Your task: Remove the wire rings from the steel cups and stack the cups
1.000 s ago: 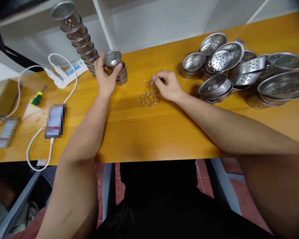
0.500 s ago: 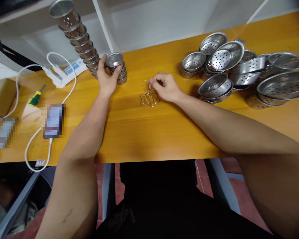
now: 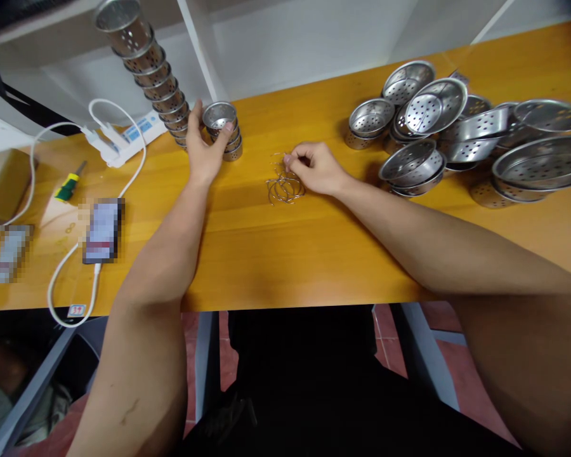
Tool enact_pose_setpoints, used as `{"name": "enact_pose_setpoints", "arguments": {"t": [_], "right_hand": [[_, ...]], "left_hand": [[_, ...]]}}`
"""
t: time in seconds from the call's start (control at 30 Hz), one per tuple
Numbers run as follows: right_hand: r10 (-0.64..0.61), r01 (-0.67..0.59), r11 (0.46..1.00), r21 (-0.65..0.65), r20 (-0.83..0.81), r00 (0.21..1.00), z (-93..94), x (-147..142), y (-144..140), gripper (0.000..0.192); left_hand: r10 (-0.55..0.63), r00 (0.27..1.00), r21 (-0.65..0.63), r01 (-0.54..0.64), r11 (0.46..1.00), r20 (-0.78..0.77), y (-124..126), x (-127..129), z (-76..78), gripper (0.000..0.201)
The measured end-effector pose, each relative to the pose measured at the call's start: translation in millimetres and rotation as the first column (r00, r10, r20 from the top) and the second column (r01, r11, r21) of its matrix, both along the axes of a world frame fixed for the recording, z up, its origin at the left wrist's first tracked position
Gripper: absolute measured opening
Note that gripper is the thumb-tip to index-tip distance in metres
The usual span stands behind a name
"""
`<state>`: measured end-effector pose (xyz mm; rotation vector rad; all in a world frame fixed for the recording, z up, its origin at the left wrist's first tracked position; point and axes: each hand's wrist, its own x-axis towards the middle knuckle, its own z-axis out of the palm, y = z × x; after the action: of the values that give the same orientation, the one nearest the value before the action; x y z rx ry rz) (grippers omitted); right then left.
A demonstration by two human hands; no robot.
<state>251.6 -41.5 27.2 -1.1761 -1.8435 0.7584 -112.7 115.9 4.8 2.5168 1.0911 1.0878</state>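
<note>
Now right hand (image 3: 316, 169) nearer wire rings (image 3: 284, 186)

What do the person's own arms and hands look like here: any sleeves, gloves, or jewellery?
Both arms are bare from the bottom of the picture to the fingertips: no sleeves, no gloves. The left hand and right hand show no rings, and neither wrist carries a watch or band. The left forearm bears a thin, short mark near the elbow.

An orange wooden table (image 3: 285, 254) stands against white shelving (image 3: 314, 38), above a red tiled floor (image 3: 390, 355).
</note>
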Motion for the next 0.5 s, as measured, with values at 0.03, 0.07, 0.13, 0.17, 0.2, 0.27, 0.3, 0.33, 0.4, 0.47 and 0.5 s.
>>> {"name": "enact_pose_setpoints", "arguments": {"t": [0.03, 0.07, 0.13, 0.17, 0.2, 0.27, 0.3, 0.33, 0.4, 0.47, 0.5], "right_hand": [[0.000, 0.000, 1.000, 0.007, 0.015, 1.000, 0.6, 0, 0, 0.059], [-0.002, 0.002, 1.000, 0.013, 0.030, 1.000, 1.0, 0, -1, 0.057], [-0.016, 0.015, 1.000, 0.020, 0.042, 0.999, 1.4, -1, -1, 0.056], [-0.022, 0.022, 1.000, 0.018, 0.037, 0.999, 1.4, -1, -1, 0.056], [-0.027, 0.026, 1.000, 0.015, 0.027, 0.999, 1.3, -2, -1, 0.057], [-0.021, 0.021, 1.000, 0.009, 0.008, 1.000, 0.9, -2, -1, 0.060], [-0.014, 0.014, 1.000, 0.010, 0.002, 1.000, 0.8, -2, -1, 0.061], [-0.008, 0.008, 1.000, 0.014, 0.000, 1.000, 0.7, -2, -1, 0.062], [0.003, -0.003, 1.000, 0.029, 0.005, 1.000, 1.2, -2, -1, 0.062], [0.020, -0.021, 0.999, 0.046, 0.022, 1.000, 2.7, 0, -2, 0.063], [0.034, -0.036, 0.998, 0.050, 0.039, 0.999, 3.8, 1, -3, 0.063]], "left_hand": [[0.144, 0.979, -0.091, -0.132, 0.987, 0.144, 8, -3, -5.6, 0.131], [0.263, 0.932, -0.176, -0.223, 0.959, 0.250, 16, -5, -10.2, 0.146], [0.388, 0.859, -0.263, -0.310, 0.913, 0.335, 23, -6, -15.3, 0.163], [0.389, 0.865, -0.256, -0.317, 0.913, 0.317, 23, -6, -15.7, 0.161], [0.366, 0.890, -0.233, -0.308, 0.922, 0.273, 19, -5, -14.7, 0.152], [0.293, 0.943, -0.193, -0.261, 0.946, 0.157, 8, -3, -9.8, 0.126], [0.244, 0.965, -0.182, -0.223, 0.958, 0.101, 2, -2, -6.6, 0.116], [0.192, 0.980, -0.170, -0.180, 0.969, 0.055, -3, -1, -3.2, 0.110], [0.119, 0.993, -0.148, -0.118, 0.982, -0.004, -11, 2, 3.8, 0.105], [0.145, 0.989, -0.154, -0.147, 0.977, -0.025, -15, 5, 11.3, 0.108], [0.189, 0.982, -0.175, -0.190, 0.966, -0.024, -18, 8, 15.4, 0.112]]}}
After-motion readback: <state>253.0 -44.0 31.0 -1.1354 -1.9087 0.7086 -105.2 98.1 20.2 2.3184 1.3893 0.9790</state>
